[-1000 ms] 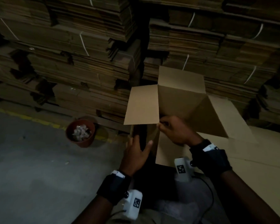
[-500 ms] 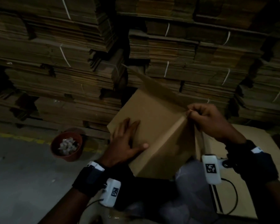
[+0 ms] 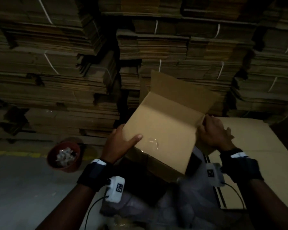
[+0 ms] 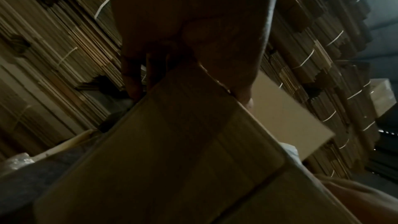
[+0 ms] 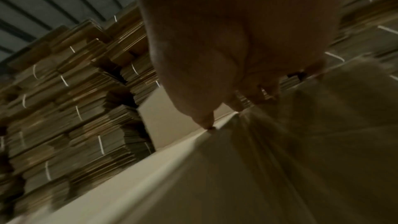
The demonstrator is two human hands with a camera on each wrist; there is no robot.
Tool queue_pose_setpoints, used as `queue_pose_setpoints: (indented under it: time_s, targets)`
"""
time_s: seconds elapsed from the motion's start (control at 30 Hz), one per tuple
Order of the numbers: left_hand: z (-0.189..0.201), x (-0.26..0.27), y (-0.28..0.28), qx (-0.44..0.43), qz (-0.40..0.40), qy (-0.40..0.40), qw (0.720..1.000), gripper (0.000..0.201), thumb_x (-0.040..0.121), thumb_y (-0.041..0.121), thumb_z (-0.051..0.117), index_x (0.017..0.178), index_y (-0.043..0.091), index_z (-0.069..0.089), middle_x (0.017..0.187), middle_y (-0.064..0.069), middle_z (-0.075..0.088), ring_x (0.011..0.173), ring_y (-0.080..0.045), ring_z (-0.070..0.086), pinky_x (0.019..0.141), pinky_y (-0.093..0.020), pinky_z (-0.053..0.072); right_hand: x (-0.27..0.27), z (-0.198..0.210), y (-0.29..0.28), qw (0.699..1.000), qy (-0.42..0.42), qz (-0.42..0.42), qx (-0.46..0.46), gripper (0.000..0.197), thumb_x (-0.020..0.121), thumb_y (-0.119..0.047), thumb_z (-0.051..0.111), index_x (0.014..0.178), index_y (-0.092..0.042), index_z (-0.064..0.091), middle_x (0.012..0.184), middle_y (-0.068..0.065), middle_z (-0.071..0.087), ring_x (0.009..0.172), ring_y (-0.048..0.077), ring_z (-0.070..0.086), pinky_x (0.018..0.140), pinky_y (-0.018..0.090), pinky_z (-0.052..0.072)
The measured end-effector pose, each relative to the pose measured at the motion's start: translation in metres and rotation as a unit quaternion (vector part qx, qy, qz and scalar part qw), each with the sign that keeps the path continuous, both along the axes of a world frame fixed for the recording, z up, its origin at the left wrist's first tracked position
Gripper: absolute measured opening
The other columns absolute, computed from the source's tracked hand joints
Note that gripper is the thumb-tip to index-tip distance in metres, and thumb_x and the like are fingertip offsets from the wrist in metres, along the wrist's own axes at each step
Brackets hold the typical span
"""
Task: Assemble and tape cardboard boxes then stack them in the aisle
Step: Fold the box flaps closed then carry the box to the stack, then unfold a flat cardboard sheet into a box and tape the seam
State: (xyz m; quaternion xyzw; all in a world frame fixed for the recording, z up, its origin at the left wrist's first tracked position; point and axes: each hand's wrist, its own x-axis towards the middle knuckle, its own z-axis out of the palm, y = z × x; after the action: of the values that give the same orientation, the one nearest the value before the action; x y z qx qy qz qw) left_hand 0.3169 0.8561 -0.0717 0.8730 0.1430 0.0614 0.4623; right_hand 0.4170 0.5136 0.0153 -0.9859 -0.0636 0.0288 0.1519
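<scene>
A brown cardboard box (image 3: 165, 128) is held tilted over my lap, one flat side up and a flap (image 3: 178, 90) raised at its far end. My left hand (image 3: 121, 143) grips the box's near left corner, thumb on top and fingers underneath. My right hand (image 3: 213, 131) grips the right edge by the flap's fold, fingers curled over it. In the left wrist view the box (image 4: 193, 142) fills the lower frame under my left hand (image 4: 189, 60). The right wrist view shows my right hand (image 5: 228, 94) with its fingertips on the box edge (image 5: 172, 156).
Tall bundles of flat cardboard (image 3: 73, 63) tied with white straps wall the far side. A red-brown bowl (image 3: 63, 156) of pale scraps sits on the grey floor at the left by a yellow line (image 3: 15, 153). A large flat cardboard sheet (image 3: 259, 155) lies at the right.
The box has swung round from open-side-up to a flat side up. My left hand moved from lying flat on the panel to gripping its left corner. The right hand stays on the right edge.
</scene>
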Motion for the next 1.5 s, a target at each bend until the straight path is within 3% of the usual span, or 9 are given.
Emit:
queue_pose_setpoints:
  time_s: [0.2,0.3,0.43,0.57,0.7,0.9,1.03,1.23,1.5]
  targets:
    - [0.008,0.013,-0.013,-0.004,0.028,0.029,0.999,0.088,0.06,0.091,0.063,0.124,0.031,0.061,0.115,0.003,0.066,0.102,-0.018,0.064,0.088,-0.04,0.055,-0.054,-0.05,0.02,0.994,0.076,-0.01,0.076,0.074,0.102,-0.065,0.03,0.16,-0.02,0.02,0.166,0.008,0.023,0.154,0.033,0.019,0.122,0.057,0.018]
    - [0.006,0.01,-0.001,-0.035,0.028,0.02,0.999,0.081,0.065,0.088,0.063,0.116,0.025,0.069,0.103,0.007,0.073,0.092,-0.013,0.069,0.083,-0.037,0.057,-0.092,-0.05,0.024,0.963,0.018,-0.001,0.268,0.046,0.103,-0.054,0.046,0.141,-0.028,0.043,0.13,-0.01,0.063,0.119,0.0,0.059,0.1,0.032,0.048]
    - [-0.001,-0.001,0.009,-0.14,-0.003,0.023,0.99,0.057,0.076,0.079,0.062,0.104,0.029,0.072,0.094,0.012,0.074,0.092,-0.009,0.07,0.083,-0.032,0.053,-0.137,-0.055,0.036,0.914,0.077,-0.033,0.398,0.04,0.104,-0.03,0.053,0.142,-0.037,0.042,0.12,-0.03,0.059,0.098,-0.026,0.056,0.08,0.002,0.044]
    - [-0.004,-0.012,0.006,-0.216,-0.032,0.055,0.974,0.081,0.065,0.092,0.056,0.103,0.021,0.066,0.093,0.01,0.074,0.091,-0.002,0.067,0.096,-0.042,0.048,-0.147,-0.063,0.038,0.886,0.084,-0.053,0.452,0.048,0.096,-0.039,0.058,0.142,-0.04,0.044,0.121,-0.03,0.062,0.102,-0.019,0.06,0.089,0.009,0.05]
    - [0.023,-0.006,0.002,-0.219,-0.059,-0.004,0.974,0.031,0.097,0.042,0.055,0.127,0.037,0.054,0.1,0.039,0.067,0.099,0.017,0.061,0.088,-0.017,0.051,-0.128,-0.052,0.027,0.88,0.02,-0.052,0.472,0.053,0.095,-0.031,0.066,0.145,-0.033,0.048,0.13,-0.022,0.065,0.123,-0.003,0.059,0.102,0.022,0.048]
    - [0.081,0.007,0.007,-0.206,-0.086,-0.134,0.966,0.042,0.098,0.029,0.061,0.136,0.013,0.049,0.129,0.001,0.065,0.119,-0.008,0.062,0.089,-0.018,0.05,-0.096,-0.011,0.014,0.847,-0.053,-0.046,0.527,0.044,0.096,-0.009,0.066,0.123,-0.035,0.044,0.133,-0.01,0.062,0.125,0.004,0.059,0.097,0.027,0.052]
    - [0.119,-0.002,-0.001,-0.2,-0.127,-0.143,0.961,0.041,0.101,0.014,0.05,0.143,0.013,0.046,0.133,0.012,0.056,0.113,0.017,0.055,0.084,-0.005,0.045,-0.081,0.019,0.011,0.819,-0.055,-0.031,0.571,0.035,0.097,0.0,0.059,0.119,-0.024,0.047,0.119,-0.005,0.07,0.113,0.008,0.067,0.086,0.02,0.053]
    - [0.142,-0.011,-0.001,-0.278,-0.138,-0.097,0.946,0.057,0.089,0.051,0.053,0.144,0.041,0.045,0.132,0.032,0.05,0.1,0.028,0.052,0.082,-0.022,0.04,-0.076,0.057,0.01,0.813,-0.013,-0.006,0.582,0.03,0.101,-0.012,0.053,0.127,-0.026,0.056,0.107,-0.022,0.074,0.103,0.0,0.069,0.079,0.016,0.054]
    - [0.128,0.015,-0.002,-0.279,-0.117,-0.103,0.948,0.052,0.102,0.013,0.051,0.151,0.021,0.038,0.121,0.02,0.06,0.101,0.006,0.067,0.077,-0.013,0.052,-0.042,0.039,0.009,0.818,0.061,-0.012,0.571,0.045,0.102,-0.013,0.054,0.145,-0.026,0.046,0.12,-0.013,0.071,0.111,0.005,0.068,0.092,0.019,0.054]
